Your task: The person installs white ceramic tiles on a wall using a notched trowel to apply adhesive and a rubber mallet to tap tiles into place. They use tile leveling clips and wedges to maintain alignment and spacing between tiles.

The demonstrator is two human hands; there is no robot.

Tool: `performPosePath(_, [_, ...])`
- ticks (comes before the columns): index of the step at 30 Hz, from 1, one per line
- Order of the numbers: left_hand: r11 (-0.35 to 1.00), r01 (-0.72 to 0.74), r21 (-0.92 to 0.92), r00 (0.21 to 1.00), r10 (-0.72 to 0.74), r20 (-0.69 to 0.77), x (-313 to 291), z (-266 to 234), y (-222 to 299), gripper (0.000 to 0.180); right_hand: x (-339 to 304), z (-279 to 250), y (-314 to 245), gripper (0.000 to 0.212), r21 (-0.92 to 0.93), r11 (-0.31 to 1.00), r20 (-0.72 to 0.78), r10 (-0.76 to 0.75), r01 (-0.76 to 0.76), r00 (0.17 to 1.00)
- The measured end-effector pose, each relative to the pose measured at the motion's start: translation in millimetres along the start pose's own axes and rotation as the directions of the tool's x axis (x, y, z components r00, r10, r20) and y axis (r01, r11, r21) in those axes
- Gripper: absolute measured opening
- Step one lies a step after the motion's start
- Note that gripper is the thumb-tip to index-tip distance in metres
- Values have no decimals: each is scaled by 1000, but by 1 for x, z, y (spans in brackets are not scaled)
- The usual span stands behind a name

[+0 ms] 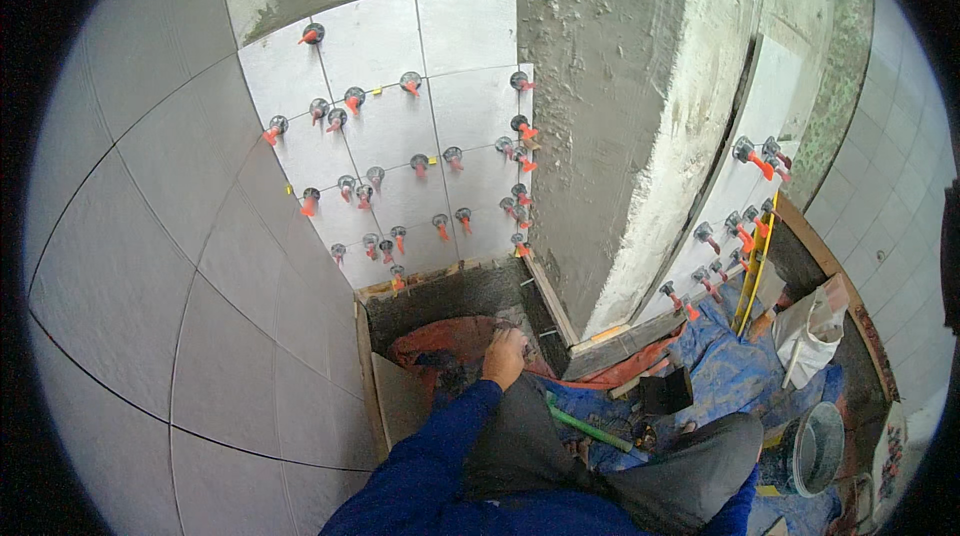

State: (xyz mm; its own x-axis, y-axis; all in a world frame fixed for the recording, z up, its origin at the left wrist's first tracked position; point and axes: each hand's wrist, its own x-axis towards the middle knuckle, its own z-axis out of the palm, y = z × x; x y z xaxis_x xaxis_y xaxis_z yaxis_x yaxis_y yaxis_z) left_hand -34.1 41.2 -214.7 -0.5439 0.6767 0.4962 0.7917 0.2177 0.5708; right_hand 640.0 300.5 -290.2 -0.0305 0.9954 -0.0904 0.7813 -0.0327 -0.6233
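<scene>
My left hand (505,356) reaches forward in a blue sleeve, beside my left knee. Its fingers bend down and away, so their tips are hidden and I cannot tell if they hold anything. Just past it lies a reddish-brown sheet (440,341) inside a low, dark-walled recess. My right hand is out of sight; only a bit of blue sleeve (738,511) shows at the lower edge. Ahead, pale wall tiles (465,26) carry several grey round tile levelers with red handles (410,84) along their joints.
Large grey tiles (140,266) cover the left wall. A bare mortar column (590,126) stands right of the pale tiles. On the right are a yellow spirit level (757,271), a white sack (810,331) and a dark bucket (815,451). A green tube (590,428) lies on blue sheeting (715,341).
</scene>
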Motion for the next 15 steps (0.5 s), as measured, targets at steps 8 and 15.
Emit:
performPosePath(8, [997,78,-2,997,-78,8,2,8,-3,15,-21,25,41,46,-110,950,-74,286,-293,955])
performPosePath(15, [978,153,143,986,-140,-92,0,2,6,26,-4,27,20,43,231,973,-425,121,-22,897])
